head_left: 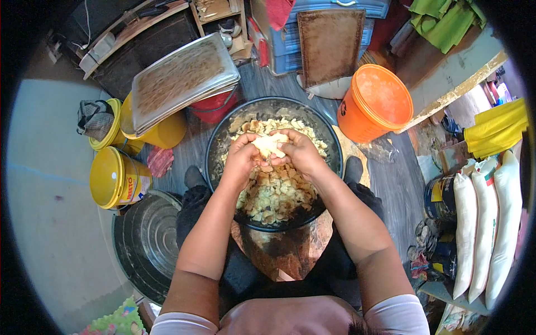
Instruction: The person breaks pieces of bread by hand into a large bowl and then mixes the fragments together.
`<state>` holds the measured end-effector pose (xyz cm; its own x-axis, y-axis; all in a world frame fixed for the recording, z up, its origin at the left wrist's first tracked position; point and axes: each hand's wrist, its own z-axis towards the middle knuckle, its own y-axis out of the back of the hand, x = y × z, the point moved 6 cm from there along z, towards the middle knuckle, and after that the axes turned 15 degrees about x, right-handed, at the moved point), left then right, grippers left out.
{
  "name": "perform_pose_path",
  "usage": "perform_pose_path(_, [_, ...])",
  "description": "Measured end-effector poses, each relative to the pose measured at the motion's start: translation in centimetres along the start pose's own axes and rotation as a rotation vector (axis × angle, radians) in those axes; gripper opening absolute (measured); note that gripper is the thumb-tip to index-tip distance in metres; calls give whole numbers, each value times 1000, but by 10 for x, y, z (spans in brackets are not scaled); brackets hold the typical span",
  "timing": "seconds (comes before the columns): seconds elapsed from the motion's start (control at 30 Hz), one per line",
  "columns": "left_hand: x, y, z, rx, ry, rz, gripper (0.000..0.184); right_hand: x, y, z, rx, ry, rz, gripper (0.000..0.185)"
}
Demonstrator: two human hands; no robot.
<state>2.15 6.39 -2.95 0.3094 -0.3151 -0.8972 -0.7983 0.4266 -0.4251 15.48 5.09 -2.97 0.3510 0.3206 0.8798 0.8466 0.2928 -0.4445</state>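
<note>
Between my two hands is a pale yellow piece of bread (269, 145), held over the middle of a large black basin (337, 151). My left hand (243, 157) grips its left side, fingers curled and thumb on top. Opposite it, my right hand (301, 153) pinches the right side, with the thumb near the centre. Torn bread pieces (276, 195), pale with some browned crust, fill much of the basin below. The basin stands between my legs, and dark residue shows along its inner wall. Part of each hand's fingers is hidden under the bread.
Stacked baking trays (181, 78) lie across buckets at the back left. An orange bucket (371, 106) stands right of the basin. Yellow buckets (109, 177) and a black tub (151, 240) are on the left. Full white sacks (483, 223) stand at the right.
</note>
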Motion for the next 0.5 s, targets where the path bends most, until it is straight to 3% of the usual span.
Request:
perform_pose_path(0.2, [-4, 1, -3, -45, -18, -201, 26, 6, -1, -3, -11, -79, -173, 23])
perform_pose_path(0.3, [-8, 3, -1, -46, -34, -82, 25, 6, -4, -6, -84, -100, -252, 22])
perform_pose_path(0.37, [-10, -7, -3, -39, 60, 11, 24, 8, 0, -5, -171, 13, -257, 21])
perform_pose_path(0.5, [1, -10, 1, 22, 51, 191, 18, -1, 8, 0, -80, -91, -301, 18])
